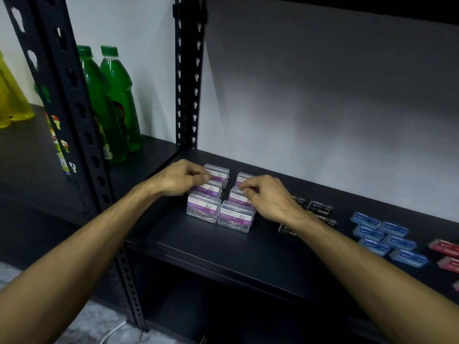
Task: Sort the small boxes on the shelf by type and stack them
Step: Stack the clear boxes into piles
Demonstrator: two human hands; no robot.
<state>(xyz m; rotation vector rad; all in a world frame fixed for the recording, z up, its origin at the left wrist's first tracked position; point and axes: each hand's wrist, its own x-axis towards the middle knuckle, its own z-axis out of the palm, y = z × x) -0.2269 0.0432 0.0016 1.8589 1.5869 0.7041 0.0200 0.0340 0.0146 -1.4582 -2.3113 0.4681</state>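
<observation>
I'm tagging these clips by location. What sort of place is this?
Probably a storeroom or small shop's stock area: a black slotted-metal shelf holds multiples of the same stationery, clear paper clip boxes, black staples boxes and blue boxes, with green bottles in the next bay.

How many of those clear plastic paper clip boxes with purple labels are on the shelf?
6, in two rows of three: front left, front right, middle left under the left hand, middle right under the right hand, back left, back right. Hands may hide more.

Clear paper-clip boxes (203,207) in two rows beside black (320,209), blue (387,234), red boxes (445,247).
</observation>
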